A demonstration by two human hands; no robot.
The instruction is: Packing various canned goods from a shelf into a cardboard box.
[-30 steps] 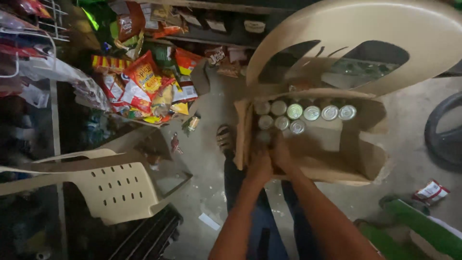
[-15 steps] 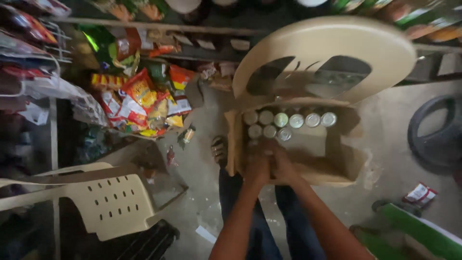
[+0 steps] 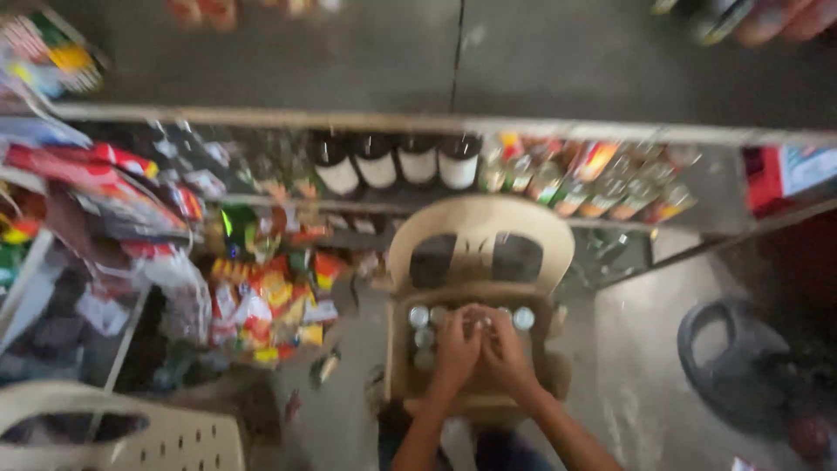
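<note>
An open cardboard box [image 3: 398,371] rests on the seat of a beige plastic chair [image 3: 479,222]. Round silver-topped cans [image 3: 419,317] stand in rows along its far and left sides. My left hand [image 3: 455,347] and my right hand [image 3: 506,349] are side by side inside the box, fingers curled over the middle cans of the far row. Blur hides whether either hand grips a can. One can [image 3: 523,318] shows just right of my right hand.
Dark bottles [image 3: 375,166] and jars [image 3: 602,187] line a shelf behind the chair. Bright snack packets [image 3: 261,305] hang at the left. A second beige chair [image 3: 131,432] sits at lower left, and a dark round object [image 3: 732,366] lies on the floor at right.
The view has tilted up and pulled back, showing more shelves. Both hands moved from the box's near side forward onto the far row of cans.
</note>
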